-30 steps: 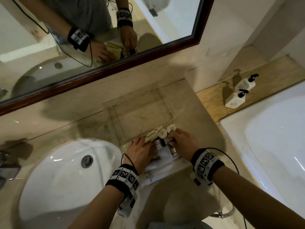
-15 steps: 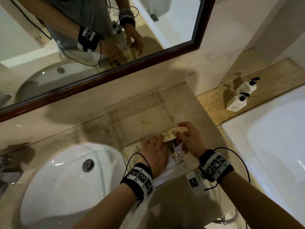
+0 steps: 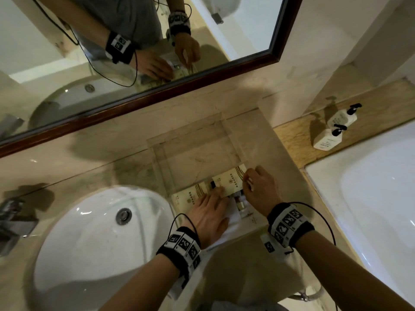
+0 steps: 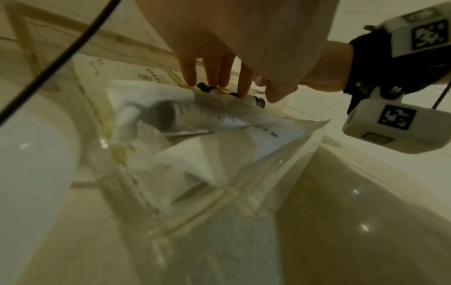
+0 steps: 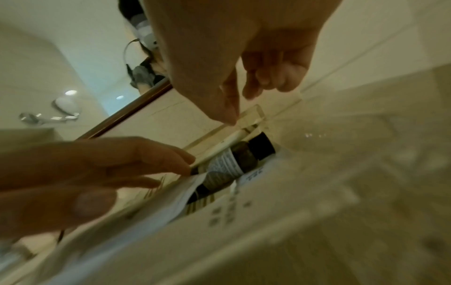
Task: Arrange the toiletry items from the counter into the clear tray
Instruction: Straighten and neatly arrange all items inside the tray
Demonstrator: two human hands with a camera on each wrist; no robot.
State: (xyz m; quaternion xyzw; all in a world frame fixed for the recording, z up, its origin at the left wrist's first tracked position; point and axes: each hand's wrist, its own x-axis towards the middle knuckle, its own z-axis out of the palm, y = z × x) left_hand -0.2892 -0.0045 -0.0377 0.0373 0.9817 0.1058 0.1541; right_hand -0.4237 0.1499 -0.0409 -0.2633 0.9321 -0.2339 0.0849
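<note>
The clear tray [image 3: 187, 133] sits on the marble counter against the wall, and its far part is bare. A cream box with gold stripes [image 3: 228, 181] lies at its near right. A second cream box [image 3: 187, 199] lies to the left of it. My left hand [image 3: 208, 212] presses flat with straight fingers on white packets [image 4: 195, 119] and small dark bottles [image 5: 231, 164]. My right hand [image 3: 258, 187] hovers over the first box, its fingertips [image 3: 246, 176] touching the box's right edge. A clear wall [image 4: 219, 192] stands in front of the packets.
A white basin [image 3: 94, 234] lies to the left, with a tap [image 3: 11, 218] at the far left. Two white pump bottles [image 3: 332, 133] stand on a wooden ledge at the right, beside a bathtub [image 3: 370, 187]. A framed mirror [image 3: 157, 95] hangs above the counter.
Both hands have moved forward toward the wall with the items. The striped cream box now lies further into the tray, and my left hand lies flat on the packets.
</note>
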